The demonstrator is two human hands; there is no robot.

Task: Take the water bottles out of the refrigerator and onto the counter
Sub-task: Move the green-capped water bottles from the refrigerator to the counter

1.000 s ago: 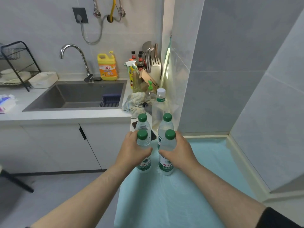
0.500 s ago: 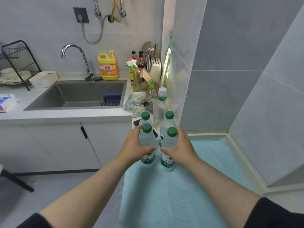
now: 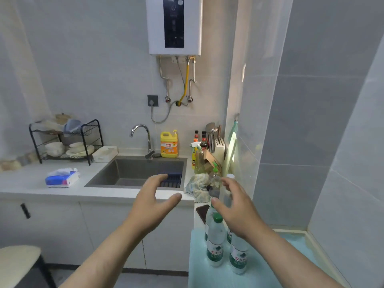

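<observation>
My left hand (image 3: 153,204) hangs in the air in front of the sink (image 3: 124,173), fingers spread and slack, holding nothing. My right hand (image 3: 234,210) is just as loose: thumb and fingers stand apart in a wide curve and grasp nothing. It hovers over the bottles (image 3: 216,249), above their caps.

The bottles stand upright on the pale blue mat (image 3: 203,275) that covers the low counter on my right. Two are in front, side by side and very close, with their green and white labels towards me. The left one shows its green cap, and my wrist hides the top of the right one. Behind them I make out parts of two more, mostly covered by my hand and by the front pair. Further back a tall bottle (image 3: 230,176) with a white cap shows in the gap between my thumb and fingers. It is blurred, and I cannot tell whether my fingers touch it.

A cloth (image 3: 197,187) lies crumpled on the counter at the sink's right end, and a dark flat thing (image 3: 202,212) lies just below it. A yellow jug (image 3: 169,144) stands beside the tap (image 3: 143,134). A tissue pack (image 3: 62,178) lies left of the sink, near the dish rack (image 3: 87,140). A water heater (image 3: 174,26) hangs on the wall above.
</observation>
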